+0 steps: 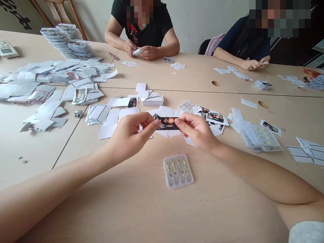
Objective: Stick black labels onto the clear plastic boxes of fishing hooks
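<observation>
A black printed label point(167, 123) with an orange burst on it is stretched between my two hands above the table. My left hand point(134, 131) pinches its left end between thumb and fingers. At the other end, my right hand point(194, 130) pinches it the same way. Below them a clear plastic box point(178, 171) lies flat on the table, its slots holding fishing hooks tied with yellow line. Behind my hands are loose white slips and more black labels point(215, 117), partly hidden by my fingers.
Stacked clear boxes point(262, 138) stand to the right. On the left spreads a large heap of paper slips point(50, 76), with a tall stack of packed boxes point(65, 40) behind it. Across the table point(121, 202), two people point(145, 33) handle small items.
</observation>
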`<state>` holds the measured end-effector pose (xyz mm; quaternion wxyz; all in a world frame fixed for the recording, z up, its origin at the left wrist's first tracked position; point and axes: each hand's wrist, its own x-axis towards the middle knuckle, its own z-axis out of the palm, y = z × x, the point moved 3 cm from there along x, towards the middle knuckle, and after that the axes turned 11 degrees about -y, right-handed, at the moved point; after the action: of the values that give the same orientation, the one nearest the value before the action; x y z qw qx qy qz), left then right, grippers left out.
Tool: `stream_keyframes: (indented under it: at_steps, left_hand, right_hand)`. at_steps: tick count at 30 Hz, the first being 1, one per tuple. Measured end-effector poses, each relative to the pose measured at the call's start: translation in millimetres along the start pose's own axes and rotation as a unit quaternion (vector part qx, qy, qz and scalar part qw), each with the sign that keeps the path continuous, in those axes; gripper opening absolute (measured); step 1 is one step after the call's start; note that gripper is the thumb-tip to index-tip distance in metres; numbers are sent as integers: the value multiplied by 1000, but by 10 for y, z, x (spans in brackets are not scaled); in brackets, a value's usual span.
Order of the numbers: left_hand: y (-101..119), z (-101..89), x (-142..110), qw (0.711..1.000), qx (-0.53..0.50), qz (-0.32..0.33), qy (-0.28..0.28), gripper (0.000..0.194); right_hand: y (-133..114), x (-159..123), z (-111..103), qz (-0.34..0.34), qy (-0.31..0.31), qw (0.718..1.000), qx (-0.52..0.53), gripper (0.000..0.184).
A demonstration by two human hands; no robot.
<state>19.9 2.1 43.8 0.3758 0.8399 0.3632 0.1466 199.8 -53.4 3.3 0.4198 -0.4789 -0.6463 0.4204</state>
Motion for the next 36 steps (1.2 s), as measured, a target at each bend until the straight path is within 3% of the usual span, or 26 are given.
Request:
stream_keyframes:
  at_steps: [4,9,14,19,27,36]
  left_hand:
    - [91,209,-149,999,-37,21,-15,34]
    - [35,489,-336,996,-13,-12,-91,35]
    - [-72,571,-373,990,1,-42,-133,32]
    - [-107,624,-409,990,9,-34,-139,35]
    - [-114,687,-462,987,92,49,-123,28]
    - [-152,709,-429,989,58,66,-123,25]
  right_hand:
    - [-97,-296,-53,71,-37,997,11,40]
    - [-12,-620,25,178,-74,980,45,44]
    - [114,-712,109,214,-87,972,36,43]
    - [173,-775,107,249,-117,961,-21,43]
    - [105,-763,110,203,-140,954,-172,40]
    - [61,-747,113,165,-155,954,-194,28]
